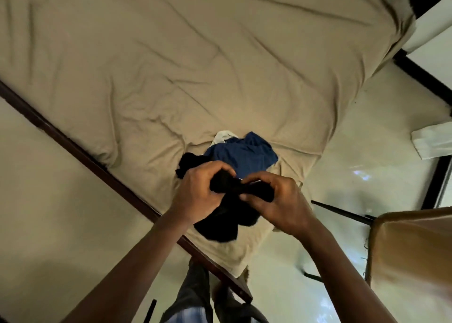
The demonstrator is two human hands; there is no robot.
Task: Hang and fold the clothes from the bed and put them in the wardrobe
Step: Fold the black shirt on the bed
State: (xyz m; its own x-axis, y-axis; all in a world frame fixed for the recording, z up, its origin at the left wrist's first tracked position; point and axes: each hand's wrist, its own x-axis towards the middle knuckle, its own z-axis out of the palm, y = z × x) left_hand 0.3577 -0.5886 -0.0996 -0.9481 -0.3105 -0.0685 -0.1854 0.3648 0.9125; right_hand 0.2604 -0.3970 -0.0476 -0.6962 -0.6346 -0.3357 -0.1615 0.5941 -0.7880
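A black garment is gripped by the left hand and right hand, close together. A blue garment is seen behind on the bed.

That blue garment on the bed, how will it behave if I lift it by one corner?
Probably floppy: the blue garment lies crumpled in folds. Likely light, looking thin. It may drag the white cloth under its far edge.

Black garment, blue garment, beige bedsheet, brown chair.
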